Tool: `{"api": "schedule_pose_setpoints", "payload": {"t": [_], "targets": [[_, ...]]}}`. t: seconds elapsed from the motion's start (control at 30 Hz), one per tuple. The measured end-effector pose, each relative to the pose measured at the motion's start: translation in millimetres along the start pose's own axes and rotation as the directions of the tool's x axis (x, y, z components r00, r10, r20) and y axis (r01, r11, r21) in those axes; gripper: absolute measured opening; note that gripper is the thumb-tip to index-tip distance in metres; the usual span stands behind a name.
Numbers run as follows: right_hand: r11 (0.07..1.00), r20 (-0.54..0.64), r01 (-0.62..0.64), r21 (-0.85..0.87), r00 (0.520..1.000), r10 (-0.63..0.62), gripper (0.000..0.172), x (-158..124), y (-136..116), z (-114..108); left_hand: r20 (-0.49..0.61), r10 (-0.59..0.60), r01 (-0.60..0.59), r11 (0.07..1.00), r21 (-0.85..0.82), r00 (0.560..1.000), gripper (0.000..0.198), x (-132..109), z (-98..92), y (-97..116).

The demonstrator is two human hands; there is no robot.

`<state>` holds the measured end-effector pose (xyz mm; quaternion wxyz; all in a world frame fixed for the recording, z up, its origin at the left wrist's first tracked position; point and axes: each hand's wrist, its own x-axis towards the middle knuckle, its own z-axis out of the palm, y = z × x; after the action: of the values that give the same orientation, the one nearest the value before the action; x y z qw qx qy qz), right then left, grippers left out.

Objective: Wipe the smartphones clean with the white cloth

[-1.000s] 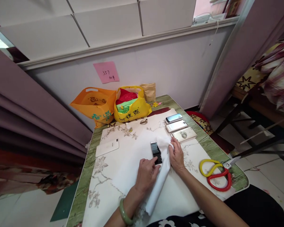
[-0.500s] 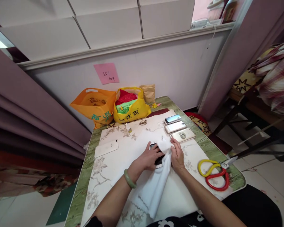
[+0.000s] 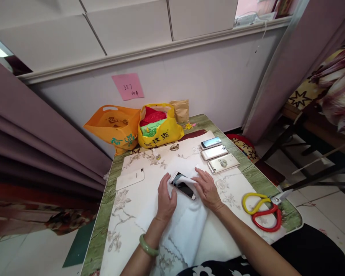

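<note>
A white phone with a dark screen (image 3: 180, 184) lies face up and slanted on a white cloth (image 3: 186, 226) spread over the table. My left hand (image 3: 166, 199) is at the phone's left side, empty, thumb and fingers apart. On the other side, my right hand (image 3: 208, 188) rests on the cloth at the phone's right edge, its fingers stretched apart. A pale strip, perhaps a cloth fold or a reflection, crosses the screen near these fingertips.
Three phones lie at the right, among them a gold one with a ring (image 3: 223, 163). Yellow-and-red scissors (image 3: 266, 207) sit by the right edge. A white phone (image 3: 130, 179) lies left. An orange bag (image 3: 112, 126) and a yellow bag (image 3: 161, 134) stand at the back.
My left hand has come off the phone to its left. The gathered cloth has been lowered from over the phone, and my right hand has loosened. The phone now lies more slanted.
</note>
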<state>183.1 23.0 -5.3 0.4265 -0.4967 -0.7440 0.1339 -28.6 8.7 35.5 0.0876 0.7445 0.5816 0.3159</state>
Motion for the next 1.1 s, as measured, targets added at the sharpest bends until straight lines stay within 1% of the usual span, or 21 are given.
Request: {"api": "schedule_pose_setpoints", "payload": {"t": [0.03, 0.07, 0.1, 0.13, 0.17, 0.2, 0.23, 0.3, 0.37, 0.43, 0.5, 0.6, 0.67, 0.7, 0.77, 0.83, 0.9, 0.93, 1.0, 1.03, 1.1], "targets": [[0.999, 0.048, 0.018, -0.034, 0.999, -0.017, 0.029, 0, 1, 3, -0.092, 0.02, -0.018, 1.0, 0.018, 0.996, 0.053, -8, 0.8, 3], [0.998, 0.078, 0.021, -0.06, 0.997, -0.016, 0.032, 0, 3, 5, -0.105, 0.092, -0.088, 0.995, 0.044, 0.99, 0.05, -15, 2.2, 7], [0.997, 0.088, 0.01, -0.077, 0.996, -0.003, 0.034, 0, 5, 8, -0.057, 0.196, -0.192, 0.979, 0.062, 0.979, 0.047, -19, 4.4, 12], [0.996, 0.077, -0.007, -0.084, 0.997, 0.014, 0.037, -1, 6, 10, 0.026, 0.295, -0.297, 0.953, 0.067, 0.955, 0.044, -21, 7.2, 18], [0.996, 0.047, -0.025, -0.083, 0.998, 0.029, 0.039, -2, 7, 12, 0.103, 0.363, -0.371, 0.926, 0.066, 0.926, 0.042, -21, 10.4, 23], [0.996, 0.003, -0.045, -0.074, 0.999, 0.045, 0.039, -2, 8, 12, 0.146, 0.396, -0.408, 0.911, 0.066, 0.907, 0.04, -19, 13.8, 27], [0.996, -0.053, -0.066, -0.059, 0.997, 0.063, 0.038, -3, 9, 12, 0.159, 0.406, -0.42, 0.905, 0.067, 0.9, 0.039, -16, 16.9, 31], [0.992, -0.169, -0.122, -0.004, 0.978, 0.12, 0.029, -3, 9, 9, 0.134, 0.401, -0.411, 0.91, 0.056, 0.906, 0.034, -11, 21.3, 37], [0.978, -0.232, -0.189, 0.086, 0.951, 0.204, 0.019, -3, 9, 4, 0.124, 0.422, -0.427, 0.904, 0.016, 0.898, 0.029, -8, 22.5, 41], [0.951, -0.233, -0.239, 0.196, 0.931, 0.282, 0.021, -3, 10, 0, 0.143, 0.444, -0.444, 0.895, -0.033, 0.884, 0.028, -11, 21.7, 44], [0.92, -0.219, -0.253, 0.3, 0.92, 0.325, 0.023, -2, 10, -3, 0.167, 0.424, -0.417, 0.905, -0.079, 0.89, 0.036, -19, 20.3, 50], [0.877, -0.222, -0.233, 0.42, 0.911, 0.348, 0.022, 0, 9, -5, 0.21, 0.278, -0.245, 0.954, -0.171, 0.937, 0.05, -34, 18.6, 61], [0.853, -0.222, -0.227, 0.47, 0.905, 0.364, 0.022, 0, 7, -7, 0.232, 0.179, -0.12, 0.962, -0.245, 0.956, 0.048, -43, 16.1, 69], [0.848, -0.223, -0.222, 0.482, 0.904, 0.364, 0.022, 0, 6, -7, 0.241, 0.156, -0.087, 0.957, -0.275, 0.958, 0.045, -48, 14.0, 74], [0.864, -0.227, -0.195, 0.464, 0.916, 0.329, 0.02, 1, 5, -8, 0.255, 0.185, -0.102, 0.947, -0.304, 0.949, 0.04, -58, 8.2, 83], [0.911, -0.214, -0.149, 0.384, 0.946, 0.244, 0.017, 1, 6, -8, 0.279, 0.271, -0.186, 0.937, -0.296, 0.921, 0.038, -70, 1.4, 90], [0.955, -0.167, -0.105, 0.278, 0.973, 0.156, 0.017, 0, 7, -7, 0.307, 0.332, -0.258, 0.931, -0.257, 0.892, 0.026, -79, -4.9, 95], [0.968, -0.145, -0.091, 0.236, 0.981, 0.128, 0.019, 0, 7, -7, 0.305, 0.333, -0.271, 0.935, -0.228, 0.892, 0.019, -81, -7.3, 96], [0.977, -0.145, -0.091, 0.195, 0.982, 0.12, 0.024, -2, 8, -7, 0.252, 0.28, -0.248, 0.957, -0.153, 0.926, 0.015, -74, -9.6, 95], [0.975, -0.172, -0.102, 0.195, 0.976, 0.136, 0.028, -3, 9, -7, 0.198, 0.235, -0.217, 0.97, -0.11, 0.952, 0.018, -66, -8.9, 92], [0.969, -0.244, -0.131, 0.211, 0.953, 0.182, 0.031, -4, 10, -7, 0.126, 0.172, -0.173, 0.985, -0.006, 0.977, 0.03, -44, -2.6, 84]]}}
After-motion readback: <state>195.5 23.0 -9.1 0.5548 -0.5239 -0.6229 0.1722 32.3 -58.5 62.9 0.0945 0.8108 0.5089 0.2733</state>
